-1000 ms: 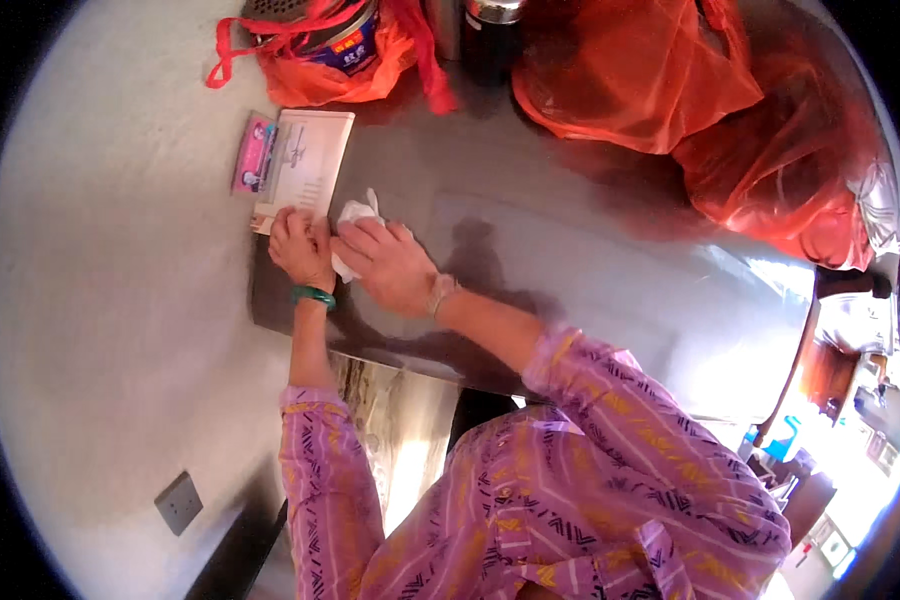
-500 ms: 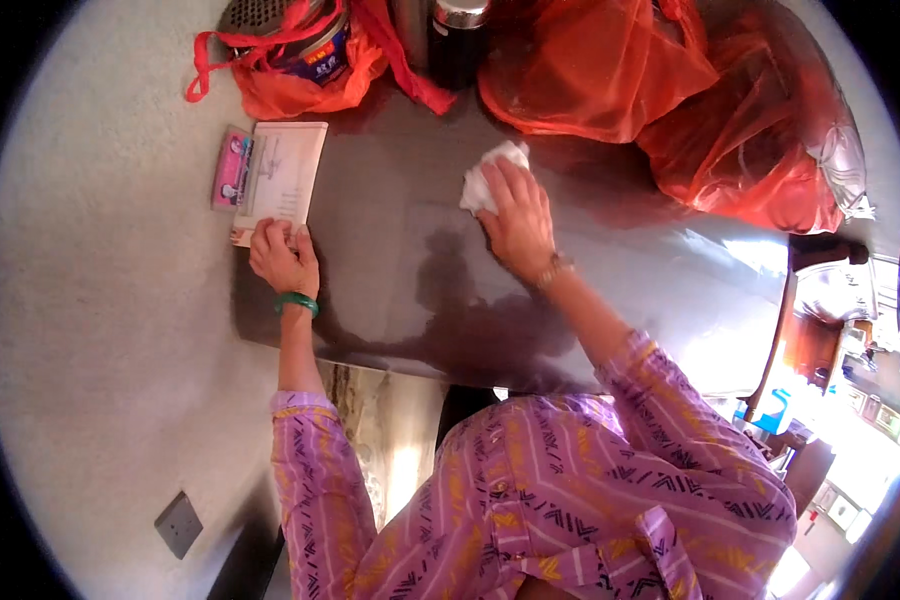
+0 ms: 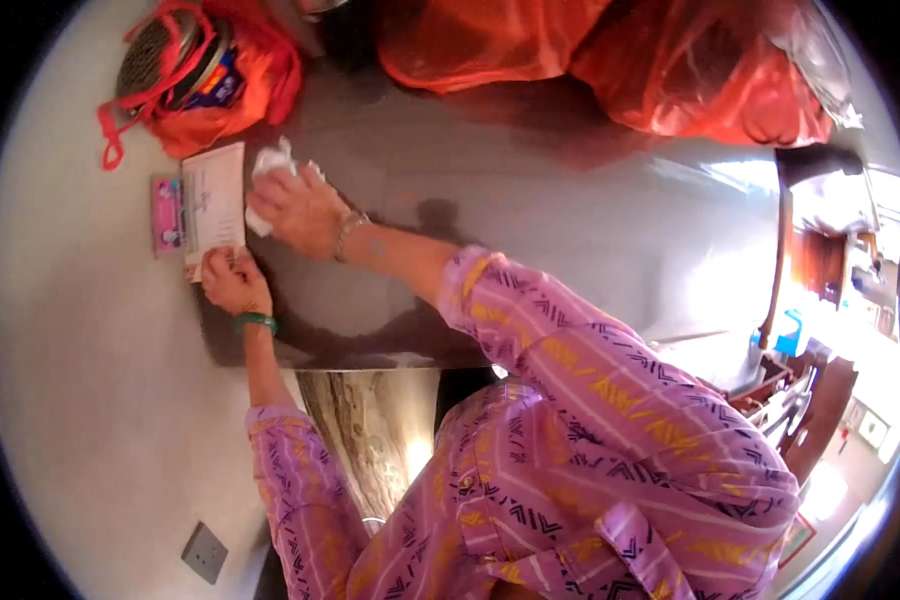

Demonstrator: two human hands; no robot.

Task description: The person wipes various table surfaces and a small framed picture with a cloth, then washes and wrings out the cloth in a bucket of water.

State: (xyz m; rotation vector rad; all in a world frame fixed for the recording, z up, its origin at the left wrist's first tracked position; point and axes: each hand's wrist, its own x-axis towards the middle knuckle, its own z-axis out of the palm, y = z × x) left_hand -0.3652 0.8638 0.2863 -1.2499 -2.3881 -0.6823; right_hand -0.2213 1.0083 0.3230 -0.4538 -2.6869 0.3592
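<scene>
A pale, thin booklet lies at the left end of the dark glossy table. My left hand, with a green bangle at the wrist, has its fingers curled on the booklet's near end. Just right of the booklet, my right hand presses a crumpled white tissue or cloth on the tabletop, its fingers bent over it. Most of the white piece is hidden under the hand. Along the booklet's left side, by the wall, is a flat pink box.
Behind the booklet stands a red bag with a round tin in it. Large red plastic bags fill the back right. A pale wall borders the table's left end. Wooden furniture stands at the right.
My right hand has swept left across the table with the white piece, from the middle to beside the booklet. My left hand stays on the booklet. The view has shifted rightward.
</scene>
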